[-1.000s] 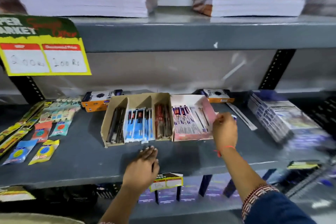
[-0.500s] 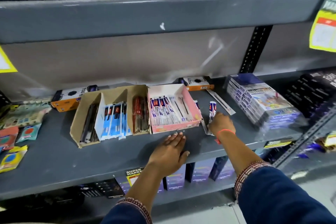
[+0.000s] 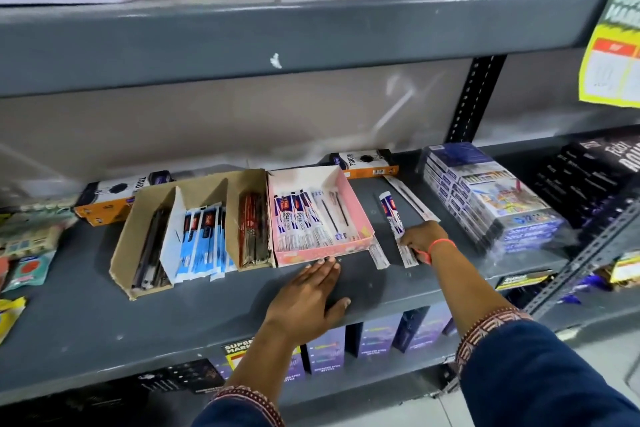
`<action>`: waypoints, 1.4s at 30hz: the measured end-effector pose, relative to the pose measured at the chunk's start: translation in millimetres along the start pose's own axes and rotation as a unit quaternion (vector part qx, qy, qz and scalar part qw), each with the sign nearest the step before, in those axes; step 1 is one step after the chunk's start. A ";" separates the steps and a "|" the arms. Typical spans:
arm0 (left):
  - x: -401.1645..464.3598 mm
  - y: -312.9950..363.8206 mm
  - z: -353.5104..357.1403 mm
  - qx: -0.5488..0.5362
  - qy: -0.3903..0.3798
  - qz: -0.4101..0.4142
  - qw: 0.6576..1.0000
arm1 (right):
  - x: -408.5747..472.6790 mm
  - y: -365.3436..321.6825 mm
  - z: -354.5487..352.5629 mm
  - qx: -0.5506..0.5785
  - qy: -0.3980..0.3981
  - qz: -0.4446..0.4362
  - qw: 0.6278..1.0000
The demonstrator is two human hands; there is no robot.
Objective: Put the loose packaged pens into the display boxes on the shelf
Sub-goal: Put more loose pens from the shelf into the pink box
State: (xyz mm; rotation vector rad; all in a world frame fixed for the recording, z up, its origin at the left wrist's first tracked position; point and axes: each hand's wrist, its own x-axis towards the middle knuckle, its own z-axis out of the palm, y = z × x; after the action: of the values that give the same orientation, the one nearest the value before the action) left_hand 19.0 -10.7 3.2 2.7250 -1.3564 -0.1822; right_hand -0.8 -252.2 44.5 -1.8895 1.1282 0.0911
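Note:
A pink display box [image 3: 360, 222] holds white-and-blue packaged pens on the grey shelf [image 3: 86, 322]. Left of it a brown cardboard box [image 3: 124, 246] has three compartments with dark, blue and red pens. Loose packaged pens lie right of the pink box: one [image 3: 393, 215] under my right hand [image 3: 420, 239], which pinches its near end, another [image 3: 377, 253] beside the box, a third [image 3: 410, 198] further back. My left hand [image 3: 308, 298] rests flat on the shelf, fingertips touching the pink box's front.
Orange-and-black boxes [image 3: 367, 165] lie behind the display boxes. A wrapped stack of colour-pencil packs [image 3: 491, 198] sits to the right, black boxes [image 3: 595, 177] beyond. Small blister packs [image 3: 31, 263] lie at the far left. Paper stacks fill the shelf above.
The view has swung right. My left hand slid right, from in front of the cardboard box to the pink box's front. My right hand lowered onto the loose pen packet lying on the shelf.

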 end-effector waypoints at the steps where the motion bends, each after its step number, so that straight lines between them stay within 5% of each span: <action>1: 0.2 0.2 -0.5 0.000 0.002 0.000 1.000 | -0.7 1.1 -3.7 0.032 -0.004 -0.004 0.999; 7: -1.0 2.7 -1.4 -0.002 0.012 0.000 1.000 | -26.4 8.8 -14.1 0.349 -0.030 -0.093 0.932; 17: 2.1 -1.2 5.2 -0.009 0.034 -0.003 0.999 | -71.0 9.6 9.5 0.437 -0.137 -0.205 0.865; 29: -0.9 -1.3 3.5 0.002 0.065 -0.007 0.998 | -75.1 -2.8 25.6 0.405 -0.127 -0.210 0.881; 42: -27.7 -25.3 -0.7 -0.060 0.078 -0.043 0.994 | -39.3 -91.8 96.1 0.057 -0.131 -0.205 0.968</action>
State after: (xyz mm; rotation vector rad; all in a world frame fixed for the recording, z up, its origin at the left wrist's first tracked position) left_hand 22.5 26.7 2.3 2.6380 -1.1506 -0.0536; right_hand 78.0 -140.4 66.9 -1.9037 0.5419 0.0410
